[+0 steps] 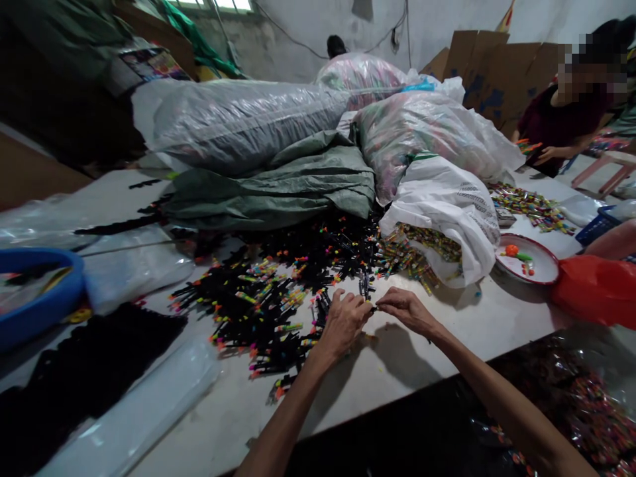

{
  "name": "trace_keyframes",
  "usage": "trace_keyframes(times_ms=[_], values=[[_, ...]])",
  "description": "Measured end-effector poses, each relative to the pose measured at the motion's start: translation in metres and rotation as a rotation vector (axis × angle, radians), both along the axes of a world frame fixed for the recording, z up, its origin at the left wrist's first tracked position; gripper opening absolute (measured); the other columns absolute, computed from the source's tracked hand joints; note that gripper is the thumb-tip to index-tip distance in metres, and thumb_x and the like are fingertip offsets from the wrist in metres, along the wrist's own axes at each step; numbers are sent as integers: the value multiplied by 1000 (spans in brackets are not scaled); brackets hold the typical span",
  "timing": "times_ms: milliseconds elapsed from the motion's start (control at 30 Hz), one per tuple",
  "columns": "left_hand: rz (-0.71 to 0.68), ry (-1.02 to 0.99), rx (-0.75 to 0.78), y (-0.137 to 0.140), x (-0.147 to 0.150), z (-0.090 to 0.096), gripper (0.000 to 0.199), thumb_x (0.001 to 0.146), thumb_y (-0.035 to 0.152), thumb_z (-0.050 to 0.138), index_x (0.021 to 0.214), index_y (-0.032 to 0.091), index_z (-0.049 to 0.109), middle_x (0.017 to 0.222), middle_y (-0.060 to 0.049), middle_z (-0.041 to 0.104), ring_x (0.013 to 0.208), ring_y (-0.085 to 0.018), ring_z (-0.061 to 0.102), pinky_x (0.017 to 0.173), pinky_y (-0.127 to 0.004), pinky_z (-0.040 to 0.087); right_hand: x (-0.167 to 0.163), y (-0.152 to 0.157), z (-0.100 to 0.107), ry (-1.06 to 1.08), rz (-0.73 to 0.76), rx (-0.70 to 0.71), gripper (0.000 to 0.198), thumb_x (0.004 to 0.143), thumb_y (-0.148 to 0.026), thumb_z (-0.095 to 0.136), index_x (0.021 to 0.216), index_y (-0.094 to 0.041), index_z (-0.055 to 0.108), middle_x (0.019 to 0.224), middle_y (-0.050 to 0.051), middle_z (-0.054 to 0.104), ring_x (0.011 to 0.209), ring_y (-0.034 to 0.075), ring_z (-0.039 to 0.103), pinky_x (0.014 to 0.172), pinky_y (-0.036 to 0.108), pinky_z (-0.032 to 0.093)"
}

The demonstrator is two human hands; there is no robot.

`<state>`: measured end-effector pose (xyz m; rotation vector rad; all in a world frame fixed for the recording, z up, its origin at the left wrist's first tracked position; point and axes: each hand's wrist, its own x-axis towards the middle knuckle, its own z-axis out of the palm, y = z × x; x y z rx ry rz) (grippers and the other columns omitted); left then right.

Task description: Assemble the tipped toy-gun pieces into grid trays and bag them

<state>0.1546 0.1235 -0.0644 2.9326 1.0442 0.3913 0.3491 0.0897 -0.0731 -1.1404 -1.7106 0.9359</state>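
My left hand (pixel 346 319) and my right hand (pixel 406 309) meet just above the front part of the white table. Both are closed, fingertips pinched together around something small and dark. Its kind is too small to make out. Beside my left hand spreads a pile of thin black pieces (pixel 271 331) with pink, orange and yellow ends. Short patterned yellow-green sticks (pixel 293 298) lie mixed among them. Past my fingertips stand a few dark slim pieces (pixel 366 286). More patterned sticks (pixel 415 255) spill from a white sack (pixel 447 212) beyond my right hand.
Large stuffed plastic bags (pixel 248 122) and a green sack (pixel 278 189) cover the back of the table (pixel 477 318). A blue basin (pixel 74 285) and black strips (pixel 94 364) lie left. At right are a red-rimmed plate (pixel 549 275), a red bag (pixel 596 288) and another person (pixel 571 119).
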Motion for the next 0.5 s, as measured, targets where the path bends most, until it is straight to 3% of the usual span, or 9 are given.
trace_keyframes(times_ms=[233,500], values=[[1,0,-49,-3,-1,-3,19,93,28,43,90,22,61,84,-2,63,84,-19,53,92,-42,27,-2,-3,1,74,-25,-20,23,86,-35,59,87,-17,72,77,3,58,72,13,54,65,25,42],[-46,-31,-145,-9,-6,-7,22,92,27,43,86,21,63,80,-2,64,80,-18,53,92,-41,28,-7,-7,2,-90,95,20,22,88,-31,56,85,-16,73,74,4,57,70,13,54,63,23,40]])
